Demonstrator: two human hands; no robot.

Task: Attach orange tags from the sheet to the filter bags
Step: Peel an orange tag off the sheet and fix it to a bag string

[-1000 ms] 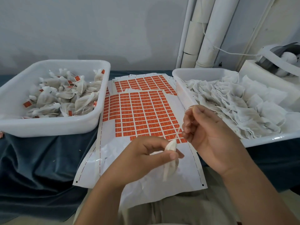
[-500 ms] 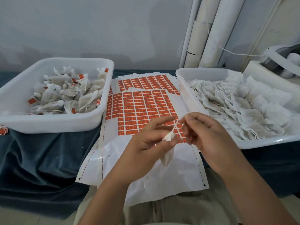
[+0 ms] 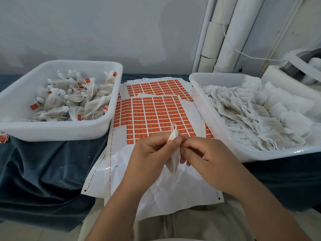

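Both hands work over the near end of the sheet of orange tags. My left hand has its fingers curled and clamped on the gathered neck of one filter bag. My right hand meets it from the right, thumb and forefinger pinched on the same neck. The bag hangs down between the two hands, clear of the paper. A small string loop stands up above the fingertips.

The sheet lies flat at the centre of the worktop. Its near rows are stripped to bare white backing, which overhangs the worktop edge toward my lap. A second sheet lies partly under its far end.

A dark blue cloth covers the worktop and drapes over the front. A white left tub stands on the cloth just beside the sheet and contains tagged bags. A white right tub stands on the other side and contains flat untagged bags. A few loose tags lie at the left edge of the view.

A plain pale wall backs the worktop. White pipes run up it behind the right tub.
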